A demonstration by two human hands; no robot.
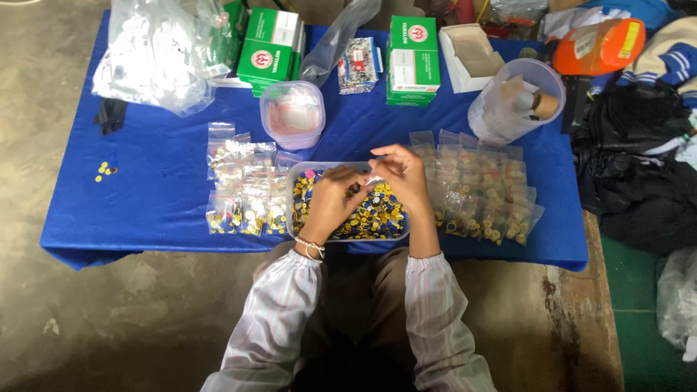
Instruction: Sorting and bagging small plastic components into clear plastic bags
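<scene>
Both hands work over a clear tray (296,218) of small yellow and blue discs (374,214) at the near edge of the blue surface (160,189). The left hand (330,199) is curled with its fingertips pinched together, and the right hand (403,174) is pinched too; between them sits a small clear bag (374,180), held just above the tray. Whether either grip also has a disc in it is too small to tell. The likely slip here is a disc missing the narrow bag mouth and dropping, either back into the tray or off the near edge onto the floor, since the tray sits right at the rim. An elbow or sleeve could also drag the filled bags, which lie loose and overlapping. Filled bags left of the tray (243,189) number roughly a dozen; those right of it (479,189) are more, perhaps twenty, too overlapped to count exactly. Farther back are three green boxes (414,62), one lidded tub (292,116), one clear jug (515,101), and a few stray yellow discs (105,170) at far left.
</scene>
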